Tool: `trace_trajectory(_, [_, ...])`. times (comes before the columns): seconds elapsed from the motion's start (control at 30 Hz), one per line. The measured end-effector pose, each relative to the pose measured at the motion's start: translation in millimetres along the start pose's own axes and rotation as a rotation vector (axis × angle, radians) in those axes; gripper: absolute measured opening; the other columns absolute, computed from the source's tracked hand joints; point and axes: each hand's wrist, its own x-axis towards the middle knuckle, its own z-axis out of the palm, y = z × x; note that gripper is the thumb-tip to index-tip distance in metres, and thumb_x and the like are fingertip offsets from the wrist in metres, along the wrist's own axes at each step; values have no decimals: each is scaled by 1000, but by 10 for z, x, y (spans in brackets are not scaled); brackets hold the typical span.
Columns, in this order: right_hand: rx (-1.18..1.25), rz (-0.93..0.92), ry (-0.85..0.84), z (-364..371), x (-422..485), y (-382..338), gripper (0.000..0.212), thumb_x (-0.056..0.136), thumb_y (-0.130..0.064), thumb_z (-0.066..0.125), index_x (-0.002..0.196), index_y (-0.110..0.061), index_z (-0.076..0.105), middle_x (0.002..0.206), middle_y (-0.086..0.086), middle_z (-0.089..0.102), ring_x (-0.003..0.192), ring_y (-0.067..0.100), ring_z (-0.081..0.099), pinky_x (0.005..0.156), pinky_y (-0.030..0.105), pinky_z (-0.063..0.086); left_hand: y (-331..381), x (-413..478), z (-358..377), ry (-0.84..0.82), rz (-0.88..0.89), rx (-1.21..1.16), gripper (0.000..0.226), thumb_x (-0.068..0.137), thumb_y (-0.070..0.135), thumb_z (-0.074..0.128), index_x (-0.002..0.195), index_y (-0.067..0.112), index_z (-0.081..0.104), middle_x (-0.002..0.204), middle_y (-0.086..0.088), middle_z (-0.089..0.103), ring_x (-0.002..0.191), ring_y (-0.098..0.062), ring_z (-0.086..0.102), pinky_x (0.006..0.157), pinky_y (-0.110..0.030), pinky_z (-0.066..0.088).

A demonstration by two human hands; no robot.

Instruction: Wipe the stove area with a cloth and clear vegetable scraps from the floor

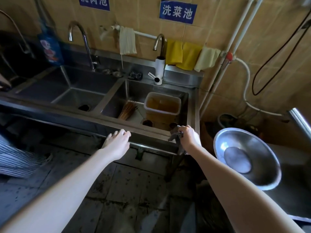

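A: Which step is in hand?

B: The cloth (175,136) is judged as being readied at the sink (139,88). It is gripped in the curled fingers of the right hand (189,137) at the basin's front right corner. The left hand (117,140) is rested on the front rim, fingers loosely bent, nothing held.

A: What is called for next?

B: Likely the cloth must be wrung, then carried to the stove, which is not seen here. Floor scraps cannot be made out.
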Motion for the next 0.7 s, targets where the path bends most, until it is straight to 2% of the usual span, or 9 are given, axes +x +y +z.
trace_trajectory(0.1, [11,48,0,62,282,-6,28,86,-7,65,111,-19,65,104,5,58,89,29,62,70,38,58,-127,346,30,-18,34,-25,33,98,27,43,130,19,43,132,-3,45,121,-24,46,104,-42,34])
trace_trajectory(0.17, [24,84,8,104,436,-19,28,85,-9,66,110,-20,66,103,4,58,86,28,61,64,32,54,-191,584,45,-44,64,-52,34,98,27,44,131,19,43,135,-3,44,123,-24,45,106,-43,33])
trace_trajectory(0.27, [-67,125,-52,231,665,-19,43,79,-13,72,120,-22,61,109,4,60,94,30,60,81,37,51,-267,942,47,-45,92,-78,34,98,26,44,131,19,43,134,-3,45,122,-24,47,106,-42,34])
trace_trajectory(0.33, [-113,157,-84,401,803,-12,50,84,-10,65,131,-24,53,116,5,58,100,30,59,89,39,48,-300,1148,66,-35,99,-106,33,98,25,44,131,19,45,134,-2,47,119,-23,49,103,-40,38])
trace_trajectory(0.43, [-169,162,-121,733,892,-47,55,89,-3,54,139,-26,44,126,4,54,108,29,56,91,39,44,-318,1396,152,-59,117,-117,32,99,25,43,130,20,45,133,-1,46,117,-24,50,102,-40,38])
trace_trajectory(0.6, [-234,97,-199,1159,789,-170,44,88,-11,54,131,-21,52,130,4,53,119,27,47,98,38,36,-305,1576,286,-127,157,-93,30,98,25,41,127,19,46,129,-3,48,117,-25,48,101,-41,37])
trace_trajectory(0.7, [-267,61,-253,1313,703,-192,44,87,-15,55,130,-22,50,130,3,51,116,27,48,98,38,36,-281,1586,334,-152,177,-85,28,98,25,42,125,19,46,128,-3,48,115,-25,48,100,-40,36])
